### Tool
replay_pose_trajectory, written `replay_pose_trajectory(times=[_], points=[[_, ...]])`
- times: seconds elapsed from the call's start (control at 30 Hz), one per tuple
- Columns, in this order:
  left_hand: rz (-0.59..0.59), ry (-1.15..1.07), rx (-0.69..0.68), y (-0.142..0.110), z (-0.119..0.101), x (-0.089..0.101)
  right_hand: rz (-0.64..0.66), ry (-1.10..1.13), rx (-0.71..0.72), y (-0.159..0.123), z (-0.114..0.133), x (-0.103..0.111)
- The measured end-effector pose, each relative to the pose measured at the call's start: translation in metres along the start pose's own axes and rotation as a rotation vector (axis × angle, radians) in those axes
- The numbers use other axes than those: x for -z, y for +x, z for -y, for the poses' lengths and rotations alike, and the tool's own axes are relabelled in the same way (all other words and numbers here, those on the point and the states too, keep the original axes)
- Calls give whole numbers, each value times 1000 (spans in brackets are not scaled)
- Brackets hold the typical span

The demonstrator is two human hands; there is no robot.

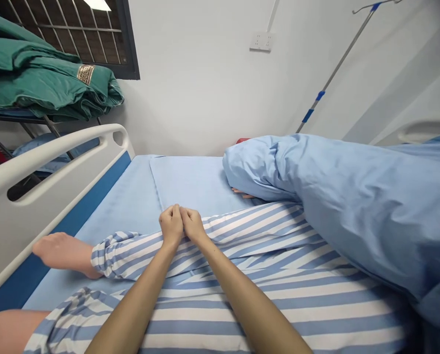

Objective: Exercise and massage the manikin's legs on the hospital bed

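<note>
My left hand (pixel 171 223) and my right hand (pixel 192 223) are both closed, knuckles side by side and touching. They rest at the far leg of blue-and-white striped trousers (pixel 249 226), worn by a figure lying on the bed. Whether my fingers grip the cloth or anything else is hidden. The figure's bare foot (pixel 63 250) sticks out of the far trouser leg at the left. Part of a second bare leg (pixel 9 329) shows at the lower left. A light blue quilt (pixel 353 196) covers the upper body, and fingertips (pixel 244 193) peek out beneath its edge.
A white bed end board (pixel 68 142) with handle openings stands at the left. Green folded bedding (pixel 50 78) lies on a rack beyond it. Behind the bed are a wall socket (pixel 262 42) and a drip stand (pixel 338 66). The blue sheet (pixel 190 182) lies beyond my hands.
</note>
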State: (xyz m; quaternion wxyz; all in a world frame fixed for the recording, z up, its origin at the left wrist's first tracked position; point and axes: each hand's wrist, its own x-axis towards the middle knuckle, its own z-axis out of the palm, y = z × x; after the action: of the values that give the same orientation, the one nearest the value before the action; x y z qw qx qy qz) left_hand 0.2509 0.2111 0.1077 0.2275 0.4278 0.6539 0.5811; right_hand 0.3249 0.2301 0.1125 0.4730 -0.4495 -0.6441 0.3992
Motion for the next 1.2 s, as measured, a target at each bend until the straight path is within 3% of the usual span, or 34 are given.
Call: replay_pose_trajectory(times=[0.17,0.3,0.47,0.57,0.73,0.8,0.9,1.03,1.2], points=[[46,35,-3,-4,-2,-18,-6,-77,80,4,-8,26],[62,85,-31,-6,-2,-30,13,-114,35,4,-11,41],[92,101,-32,-6,-9,-46,56,-143,127,4,-9,59],[90,36,-70,-10,-16,-59,12,-178,79,3,-18,72],[200,201,-143,-16,-28,-81,-125,-238,119,9,-32,95],[193,148,-175,-17,-36,-92,-127,-280,95,13,-37,103],[167,73,-134,-20,-40,-109,-170,-253,41,15,-42,109],[226,155,-105,-28,-25,-120,-327,-305,4,12,-43,107],[268,117,-80,-26,-13,-121,-316,-496,14,8,-42,104]])
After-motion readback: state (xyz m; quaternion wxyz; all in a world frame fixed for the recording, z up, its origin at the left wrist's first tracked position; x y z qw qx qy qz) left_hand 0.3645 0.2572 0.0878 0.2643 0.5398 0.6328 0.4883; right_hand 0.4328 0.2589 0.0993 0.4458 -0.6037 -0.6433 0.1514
